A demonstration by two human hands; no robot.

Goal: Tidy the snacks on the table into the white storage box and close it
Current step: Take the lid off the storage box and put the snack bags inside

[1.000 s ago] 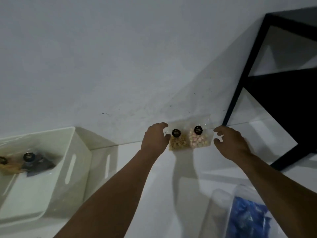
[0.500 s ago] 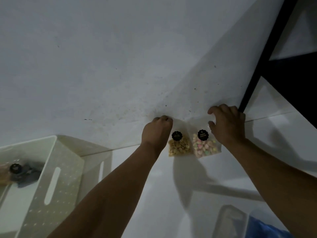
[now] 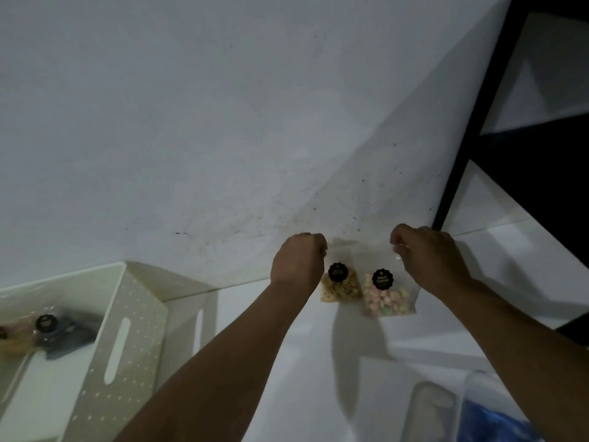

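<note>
The left hand (image 3: 298, 261) pinches the top of the yellow snack bag (image 3: 341, 286), the right hand (image 3: 428, 260) the pink snack bag (image 3: 389, 295), at the far wall. Lift both 2 together, then carry left to the white storage box (image 3: 134, 327).

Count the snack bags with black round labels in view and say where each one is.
3 for sure: the yellow-snack bag in the left hand, the pastel-snack bag in the right hand, one dark bag inside the white storage box. More may lie hidden there.

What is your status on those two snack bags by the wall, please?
Left hand pinching the yellow snack bag; right hand pinching the pastel snack bag. White storage box open, left. Path clear.
</note>
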